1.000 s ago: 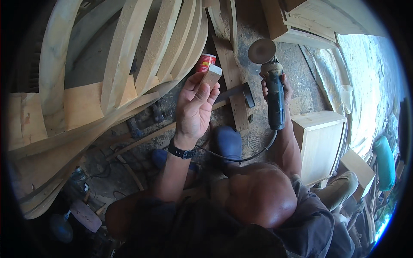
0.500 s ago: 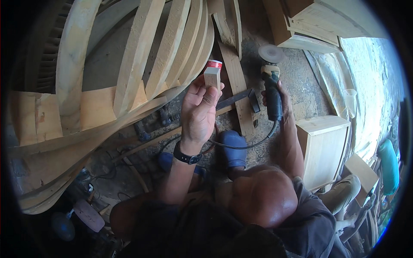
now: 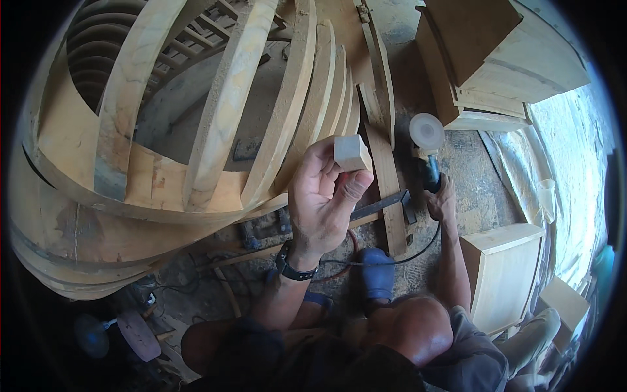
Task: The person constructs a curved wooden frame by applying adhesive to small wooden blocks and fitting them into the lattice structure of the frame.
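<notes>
Far left, curved ribs fill more of the view than a moment ago. Worker's left hand pinches a block between thumb and curled fingers, just right of the ribs; its pale end now tips toward the camera. Further right, the grinder now shows its disc face-on, right hand closed around the body. Block and disc stand apart: no grinding yet. Left fingertips hidden; grinder foreshortened; disc's spin unclear.
</notes>
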Available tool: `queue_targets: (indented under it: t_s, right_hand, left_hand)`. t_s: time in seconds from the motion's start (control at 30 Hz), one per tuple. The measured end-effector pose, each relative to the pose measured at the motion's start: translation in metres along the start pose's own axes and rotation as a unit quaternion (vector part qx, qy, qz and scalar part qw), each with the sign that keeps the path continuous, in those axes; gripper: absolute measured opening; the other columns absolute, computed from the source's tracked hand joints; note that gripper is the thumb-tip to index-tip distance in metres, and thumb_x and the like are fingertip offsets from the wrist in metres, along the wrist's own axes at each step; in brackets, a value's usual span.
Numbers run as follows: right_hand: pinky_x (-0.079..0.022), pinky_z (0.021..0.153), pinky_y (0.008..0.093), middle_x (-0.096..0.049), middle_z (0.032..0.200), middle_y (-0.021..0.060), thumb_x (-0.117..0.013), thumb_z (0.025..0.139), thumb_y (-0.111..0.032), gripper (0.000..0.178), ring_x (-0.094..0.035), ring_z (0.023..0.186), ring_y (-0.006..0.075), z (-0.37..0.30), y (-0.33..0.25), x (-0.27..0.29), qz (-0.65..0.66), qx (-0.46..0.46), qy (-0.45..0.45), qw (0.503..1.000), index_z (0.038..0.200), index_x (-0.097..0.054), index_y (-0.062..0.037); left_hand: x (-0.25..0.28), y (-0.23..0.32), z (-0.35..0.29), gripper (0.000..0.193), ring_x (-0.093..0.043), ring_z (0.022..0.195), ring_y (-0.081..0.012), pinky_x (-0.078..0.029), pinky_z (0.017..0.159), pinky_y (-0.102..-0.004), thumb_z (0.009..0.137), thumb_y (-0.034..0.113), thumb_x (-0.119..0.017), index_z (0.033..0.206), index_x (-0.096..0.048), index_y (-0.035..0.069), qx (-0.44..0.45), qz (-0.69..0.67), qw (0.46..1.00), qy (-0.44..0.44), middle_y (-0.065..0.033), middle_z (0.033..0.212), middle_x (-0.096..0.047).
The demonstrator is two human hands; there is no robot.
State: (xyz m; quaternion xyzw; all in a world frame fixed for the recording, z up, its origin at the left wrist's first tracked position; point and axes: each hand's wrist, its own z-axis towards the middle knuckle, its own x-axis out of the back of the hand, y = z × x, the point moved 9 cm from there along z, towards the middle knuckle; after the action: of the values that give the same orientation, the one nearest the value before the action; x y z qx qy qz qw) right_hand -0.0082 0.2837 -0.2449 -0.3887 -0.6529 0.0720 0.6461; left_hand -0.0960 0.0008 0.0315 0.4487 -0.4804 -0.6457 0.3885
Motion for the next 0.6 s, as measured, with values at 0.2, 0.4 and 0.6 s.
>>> queue_targets:
  t_s: [0.2, 0.4, 0.6]
  right_hand:
    - [-0.045, 0.091, 0.0471, -0.057, 0.107, 0.0219, -0.077, 0.074, -0.023, 0.057, -0.054, 0.108, 0.0383, -0.003, -0.008, -0.007, 0.002, -0.011, 0.037, 0.999, 0.120, -0.055, 0.0020]
    - [-0.047, 0.084, 0.0397, -0.061, 0.099, 0.0164, -0.072, 0.083, -0.017, 0.041, -0.058, 0.095, 0.0318, -0.020, -0.088, 0.069, 0.124, 0.049, 0.131, 0.982, 0.118, -0.059, 0.0004]
    - [-0.047, 0.077, 0.0308, -0.062, 0.099, 0.0123, -0.068, 0.088, -0.014, 0.039, -0.058, 0.086, 0.0208, -0.018, -0.308, 0.176, 0.369, 0.360, 0.105, 0.851, 0.122, -0.057, 0.0007]
  left_hand:
    - [-0.001, 0.040, 0.027, 0.046, -0.056, 0.116, -0.0202, -0.044, 0.102, -0.0342, 0.095, 0.012, -0.065, 0.133, -0.045, -0.006, -0.099, 0.081, 0.991, 0.025, -0.0155, 0.124, -0.058]
    - [-0.020, 0.077, 0.032, 0.044, -0.060, 0.113, -0.0215, -0.046, 0.099, -0.0352, 0.098, 0.017, -0.060, 0.132, -0.046, -0.007, -0.181, 0.137, 0.974, 0.021, -0.0186, 0.122, -0.061]
    - [-0.017, 0.103, 0.061, 0.034, -0.067, 0.102, -0.0317, -0.051, 0.085, -0.0380, 0.099, 0.020, -0.055, 0.125, -0.055, -0.002, -0.222, 0.390, 0.893, 0.029, -0.0207, 0.108, -0.067]
